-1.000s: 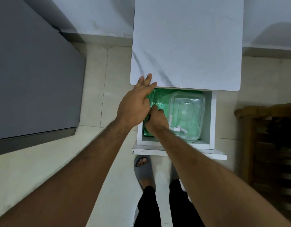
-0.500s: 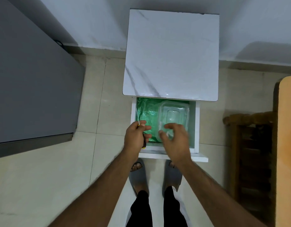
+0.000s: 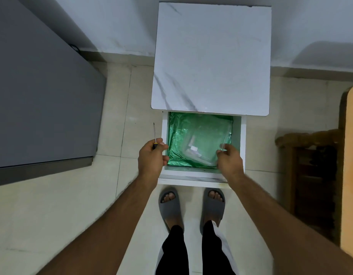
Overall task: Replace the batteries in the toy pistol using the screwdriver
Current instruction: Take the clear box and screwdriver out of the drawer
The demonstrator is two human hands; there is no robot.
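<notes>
Little is done: left hand [image 3: 151, 155] grips screwdriver [image 3: 154, 133]; right hand [image 3: 229, 158] pinches box [image 3: 207, 143] in drawer [image 3: 238, 139]; pistol unseen.

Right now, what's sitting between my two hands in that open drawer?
In the head view, between the left hand gripping the screwdriver and the right hand, there's green plastic lining and a clear plastic box.
</notes>
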